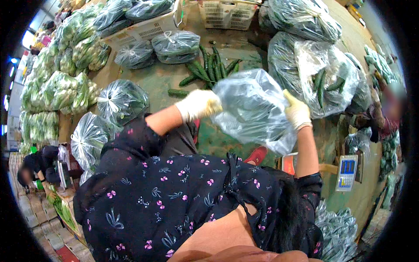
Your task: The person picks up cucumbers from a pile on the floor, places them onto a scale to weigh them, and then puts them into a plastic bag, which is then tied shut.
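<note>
A large clear plastic bag [252, 113] is stretched between my two hands, and I see no vegetable inside it. My left hand [201, 104], in a pale knit work glove, grips the bag's left side with curled fingers. On the opposite side my right hand [297, 111], gloved as well, pinches the rim with its thumb up. Just beyond the bag, a heap of loose dark green cucumbers [214, 67] lies on the green floor; the bag hides part of it. A single cucumber [178, 93] rests apart, near my left wrist.
Tied bags of cucumbers [122, 100] stand at the left, and larger bags [322, 75] at the right. White plastic crates [229, 14] are at the far side. A scale display [347, 173] stands right of me. Other people work at left [42, 167] and right [384, 111].
</note>
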{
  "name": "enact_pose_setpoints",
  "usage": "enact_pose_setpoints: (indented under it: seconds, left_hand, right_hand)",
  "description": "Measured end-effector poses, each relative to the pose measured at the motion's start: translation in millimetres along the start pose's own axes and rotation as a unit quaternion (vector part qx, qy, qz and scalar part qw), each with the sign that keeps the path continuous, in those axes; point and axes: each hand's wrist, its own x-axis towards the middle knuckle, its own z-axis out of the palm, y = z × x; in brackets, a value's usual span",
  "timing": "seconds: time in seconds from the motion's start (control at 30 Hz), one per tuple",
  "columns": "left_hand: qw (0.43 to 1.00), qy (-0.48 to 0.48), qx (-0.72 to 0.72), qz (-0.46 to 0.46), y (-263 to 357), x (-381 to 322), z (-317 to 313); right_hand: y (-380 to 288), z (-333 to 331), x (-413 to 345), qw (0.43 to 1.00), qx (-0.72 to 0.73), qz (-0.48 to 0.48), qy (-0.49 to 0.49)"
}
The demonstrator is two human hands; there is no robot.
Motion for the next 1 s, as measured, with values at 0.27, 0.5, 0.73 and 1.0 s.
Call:
enact_pose_setpoints:
  seconds: [0.27,0.5,0.73,1.0]
  left_hand:
    - [0.657,-0.034,-0.708,-0.255,31,-16,-49]
    - [0.74,0.003,-0.573,-0.352,-7,-15,-33]
    - [0.76,-0.051,-0.518,-0.389,-7,-2,-45]
    - [0.666,-0.011,-0.591,-0.455,-13,-1,-61]
  right_hand:
    - [-95,175,-31,0.823,-0.043,-0.352,-0.444]
    - [-32,197,66,0.709,0.442,0.01,-0.549]
    - [-95,282,190,0.935,0.288,0.09,-0.186]
    - [-127,327,240,0.942,0.269,0.113,-0.168]
